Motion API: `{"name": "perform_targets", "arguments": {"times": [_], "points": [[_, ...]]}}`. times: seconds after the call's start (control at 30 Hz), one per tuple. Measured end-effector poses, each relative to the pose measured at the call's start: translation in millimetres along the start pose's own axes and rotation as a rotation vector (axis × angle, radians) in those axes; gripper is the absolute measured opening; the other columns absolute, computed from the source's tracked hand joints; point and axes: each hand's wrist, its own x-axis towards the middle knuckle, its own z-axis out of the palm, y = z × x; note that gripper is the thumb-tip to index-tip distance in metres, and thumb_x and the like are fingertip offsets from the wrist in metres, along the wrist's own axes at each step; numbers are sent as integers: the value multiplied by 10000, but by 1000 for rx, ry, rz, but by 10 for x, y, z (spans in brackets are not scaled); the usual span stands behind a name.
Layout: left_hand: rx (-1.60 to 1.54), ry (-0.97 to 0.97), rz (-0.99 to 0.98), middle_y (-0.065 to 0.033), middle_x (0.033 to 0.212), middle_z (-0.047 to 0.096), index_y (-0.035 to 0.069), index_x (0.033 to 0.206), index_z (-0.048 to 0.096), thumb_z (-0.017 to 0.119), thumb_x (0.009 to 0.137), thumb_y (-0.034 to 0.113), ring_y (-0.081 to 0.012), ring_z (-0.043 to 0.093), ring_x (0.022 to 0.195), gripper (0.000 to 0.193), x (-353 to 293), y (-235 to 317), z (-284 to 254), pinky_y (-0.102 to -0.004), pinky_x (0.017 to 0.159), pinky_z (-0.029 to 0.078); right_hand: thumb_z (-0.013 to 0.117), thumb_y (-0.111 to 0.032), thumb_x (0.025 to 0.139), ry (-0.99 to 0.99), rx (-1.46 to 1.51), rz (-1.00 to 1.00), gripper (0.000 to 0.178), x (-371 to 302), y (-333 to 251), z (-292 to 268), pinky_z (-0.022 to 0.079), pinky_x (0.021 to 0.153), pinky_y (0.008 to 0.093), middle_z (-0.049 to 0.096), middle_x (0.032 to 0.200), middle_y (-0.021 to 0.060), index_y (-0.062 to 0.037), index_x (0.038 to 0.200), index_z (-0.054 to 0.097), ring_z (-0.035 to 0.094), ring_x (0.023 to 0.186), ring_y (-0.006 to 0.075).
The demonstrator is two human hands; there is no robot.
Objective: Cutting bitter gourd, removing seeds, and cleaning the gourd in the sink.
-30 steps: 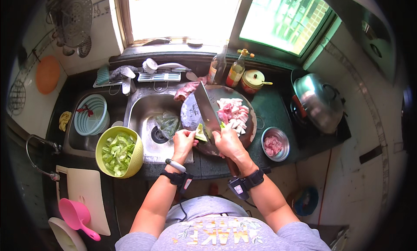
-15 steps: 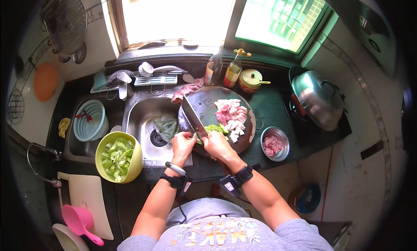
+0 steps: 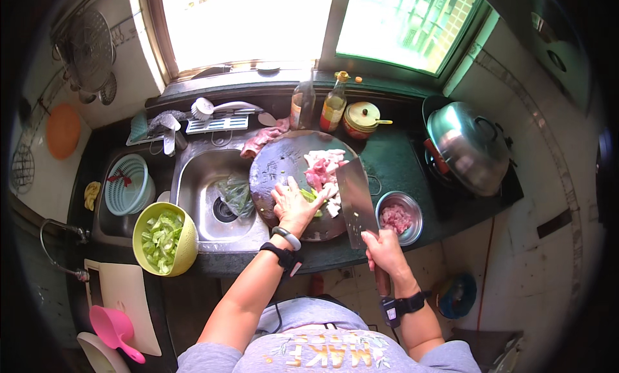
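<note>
My right hand [image 3: 387,254] grips a cleaver [image 3: 356,199] by its wooden handle, the broad blade upright over the right edge of the round chopping board [image 3: 274,160]. A few small bits cling to the blade. My left hand [image 3: 293,206] lies on the board with its fingers spread, touching the sliced green vegetable [image 3: 311,195], which it partly covers. Beyond it sits a heap of cut pale and pink meat [image 3: 321,168], some of it behind the blade. To the right of the cleaver stands a metal bowl [image 3: 419,212] with chopped meat inside.
A steel sink [image 3: 193,173] with a plastic bag [image 3: 235,196] is left of the board. A yellow-green basket [image 3: 184,247] of cut greens stands at its front. Two bottles [image 3: 334,105] and a lidded pot [image 3: 361,118] line the back; a large covered wok [image 3: 467,147] is at right.
The cleaver has gone right in my right hand, from the board's front to its right edge. My left hand has left the blade and spread out over the green pieces. The view has shifted slightly.
</note>
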Motion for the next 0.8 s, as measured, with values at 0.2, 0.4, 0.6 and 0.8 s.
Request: {"name": "perform_targets", "arguments": {"times": [0.2,0.4,0.6,0.8], "points": [[13,56,12,-225,1234,457,55,1250,496,649,710,675,-409,428,1192,836,26,224,210,-498,905,472,601,-201,914,39,-41,22,344,-101,311,-229,437,337,306,555,494,65,36,666,568,542,359,145],[-15,183,58,-173,1181,500,68,1102,520,723,738,463,-390,502,1103,574,-10,271,452,-515,810,496,586,-199,927,2,31,21,322,-30,346,-425,427,333,293,549,494,47,30,701,576,534,359,132],[-221,211,9,-164,1035,620,106,1107,522,745,726,314,-377,610,966,488,40,231,391,-471,804,500,545,-211,952,-25,267,93,264,196,300,-553,430,334,285,530,517,35,-3,794,573,509,363,123],[-649,351,-13,-144,821,663,75,983,554,709,665,160,-286,666,767,364,215,-149,348,-384,725,525,530,-219,958,-14,368,142,223,553,403,-690,451,333,301,524,558,44,-9,884,549,505,379,128]]}}
